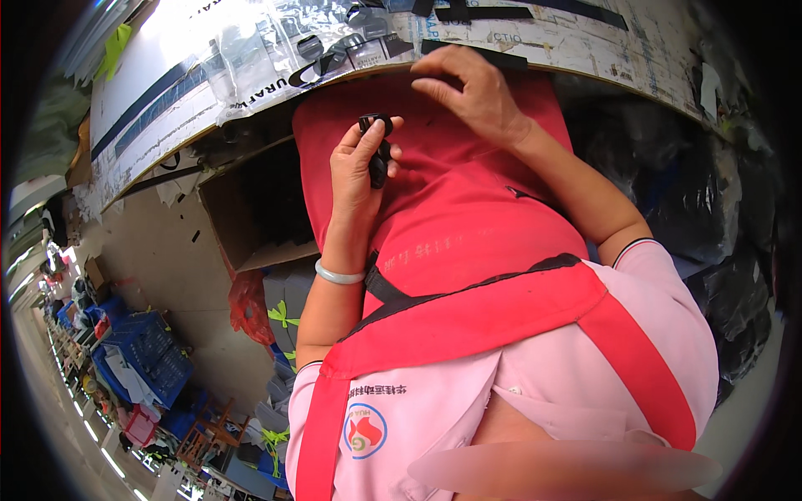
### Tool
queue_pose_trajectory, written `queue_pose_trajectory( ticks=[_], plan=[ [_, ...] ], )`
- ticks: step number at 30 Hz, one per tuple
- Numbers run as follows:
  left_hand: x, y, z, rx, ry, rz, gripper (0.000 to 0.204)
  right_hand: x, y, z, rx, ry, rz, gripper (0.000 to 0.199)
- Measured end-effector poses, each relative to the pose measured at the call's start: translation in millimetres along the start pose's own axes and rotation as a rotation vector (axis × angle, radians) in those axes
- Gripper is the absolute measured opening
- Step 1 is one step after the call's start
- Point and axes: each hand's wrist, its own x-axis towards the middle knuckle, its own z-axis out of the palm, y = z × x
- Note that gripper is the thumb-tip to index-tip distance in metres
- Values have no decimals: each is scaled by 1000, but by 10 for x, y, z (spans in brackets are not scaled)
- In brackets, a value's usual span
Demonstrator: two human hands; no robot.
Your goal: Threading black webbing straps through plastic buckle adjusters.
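My left hand (355, 167) is closed around a small black piece (378, 167), with the thumb pressed over its upper part. The piece looks narrow with a rounded loop at the top, but its exact kind is hard to make out. A pale bangle (338, 274) circles my left wrist. Above the red apron (476, 209) on my lap, my right hand (480, 96) hovers close to the table edge. Its fingers bend slightly, the thumb stands apart from them, and nothing shows between.
Ahead lies a worktable (167, 138) covered with printed board, bearing clear plastic bags (267, 54) and black strips (484, 14). An open cardboard box (230, 221) sits under it at left. Black plastic bags (693, 200) fill the right side. Blue crates (146, 355) stand on the floor, far left.
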Motion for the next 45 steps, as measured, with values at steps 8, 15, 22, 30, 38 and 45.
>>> queue_pose_trajectory(
  ticks=[8,15,22,30,38,45],
  plan=[
    [-20,-131,-52,190,-25,73,13,1,454,-170,-324,54,-142,21],
    [-36,-139,28,394,-38,164,12,-104,-499,-79,832,-495,853,23],
    [-71,-142,48,444,-18,213,13,-210,-382,41,959,-398,909,23],
    [22,-187,-36,982,30,789,18,-238,-331,213,1045,-246,840,28],
    [14,-178,-35,1142,33,839,19,-176,-398,150,1067,-206,794,40],
    [50,-232,-107,1151,-87,889,15,-277,-101,264,1283,-383,912,29]
  ],
)
